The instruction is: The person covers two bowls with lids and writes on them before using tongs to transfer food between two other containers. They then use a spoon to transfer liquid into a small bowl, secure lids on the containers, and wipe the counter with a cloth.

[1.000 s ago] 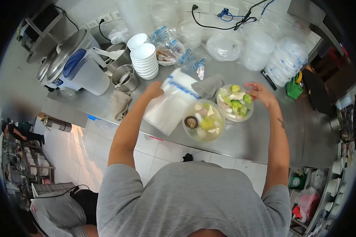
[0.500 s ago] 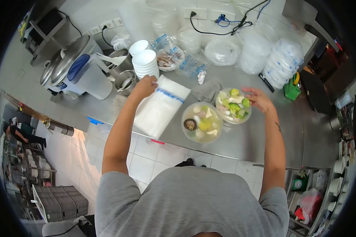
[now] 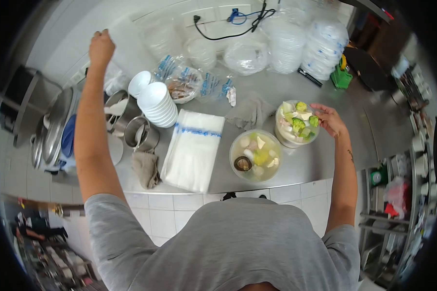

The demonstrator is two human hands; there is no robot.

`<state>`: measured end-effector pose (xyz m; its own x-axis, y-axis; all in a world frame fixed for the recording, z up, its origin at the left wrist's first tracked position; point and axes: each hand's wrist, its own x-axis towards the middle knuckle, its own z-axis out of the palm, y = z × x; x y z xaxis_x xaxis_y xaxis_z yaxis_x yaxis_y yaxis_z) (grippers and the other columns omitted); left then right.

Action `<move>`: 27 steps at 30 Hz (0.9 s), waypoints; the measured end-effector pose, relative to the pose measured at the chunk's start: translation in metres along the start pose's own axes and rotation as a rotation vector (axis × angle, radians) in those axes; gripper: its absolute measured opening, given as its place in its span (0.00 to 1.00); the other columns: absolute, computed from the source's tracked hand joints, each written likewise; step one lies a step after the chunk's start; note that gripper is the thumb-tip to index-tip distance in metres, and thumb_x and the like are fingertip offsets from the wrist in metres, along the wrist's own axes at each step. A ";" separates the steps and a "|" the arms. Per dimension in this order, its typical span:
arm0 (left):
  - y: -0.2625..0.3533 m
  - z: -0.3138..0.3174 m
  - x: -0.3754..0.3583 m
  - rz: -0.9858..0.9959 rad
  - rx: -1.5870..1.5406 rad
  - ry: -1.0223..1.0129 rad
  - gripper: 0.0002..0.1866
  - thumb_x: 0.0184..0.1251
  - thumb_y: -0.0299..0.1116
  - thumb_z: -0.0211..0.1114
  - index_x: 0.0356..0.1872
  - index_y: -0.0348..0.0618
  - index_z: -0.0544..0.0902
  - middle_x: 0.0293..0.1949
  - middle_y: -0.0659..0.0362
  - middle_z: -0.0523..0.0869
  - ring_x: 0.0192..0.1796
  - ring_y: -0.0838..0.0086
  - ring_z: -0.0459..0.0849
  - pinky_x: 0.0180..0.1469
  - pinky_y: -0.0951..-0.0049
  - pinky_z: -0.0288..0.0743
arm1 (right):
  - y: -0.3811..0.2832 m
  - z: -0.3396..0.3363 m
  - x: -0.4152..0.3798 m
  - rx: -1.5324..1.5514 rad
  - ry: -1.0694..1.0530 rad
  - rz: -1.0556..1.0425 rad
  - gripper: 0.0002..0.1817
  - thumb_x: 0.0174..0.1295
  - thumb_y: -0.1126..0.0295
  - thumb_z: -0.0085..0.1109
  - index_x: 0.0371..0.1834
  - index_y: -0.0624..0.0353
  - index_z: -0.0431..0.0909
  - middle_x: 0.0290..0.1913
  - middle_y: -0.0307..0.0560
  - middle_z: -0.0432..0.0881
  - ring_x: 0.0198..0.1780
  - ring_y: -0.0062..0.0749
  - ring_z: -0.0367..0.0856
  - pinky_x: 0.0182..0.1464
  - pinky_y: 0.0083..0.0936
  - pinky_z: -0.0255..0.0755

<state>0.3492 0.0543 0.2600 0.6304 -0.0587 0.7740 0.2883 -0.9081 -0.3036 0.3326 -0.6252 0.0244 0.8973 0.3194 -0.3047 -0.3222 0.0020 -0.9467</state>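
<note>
My left hand is raised high at the upper left in front of the wall, its fingers curled closed. Whatever it may hold cannot be made out. My right hand grips the side of a clear round tub filled with broccoli, pale vegetables and white pieces. Close beside it stands a second round tub of broth with a mushroom and pale chunks in it. Left of the tubs lies a flat stack of plastic bags with a blue printed band.
White bowls are stacked behind the bags, beside metal pots. Grey cloths lie on the steel counter. Wrapped plastic containers, a black marker and a green tape dispenser line the back.
My left hand has risen from the bag stack up and left towards the wall. My right hand stays at the broccoli tub, which sits slightly farther from the other tub. The view has turned.
</note>
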 end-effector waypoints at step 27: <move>-0.060 0.057 0.056 0.624 0.139 -0.072 0.09 0.54 0.18 0.54 0.37 0.35 0.71 0.35 0.47 0.78 0.39 0.56 0.81 0.41 0.60 0.77 | -0.065 0.128 -0.013 -0.513 0.556 -0.510 0.13 0.66 0.67 0.51 0.50 0.57 0.78 0.30 0.30 0.73 0.32 0.13 0.68 0.36 0.14 0.64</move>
<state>0.4078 0.1287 0.2898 0.7554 -0.5262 0.3905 -0.0611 -0.6499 -0.7575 0.3037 -0.5079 0.1036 0.9532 -0.1075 0.2824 0.2077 -0.4460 -0.8706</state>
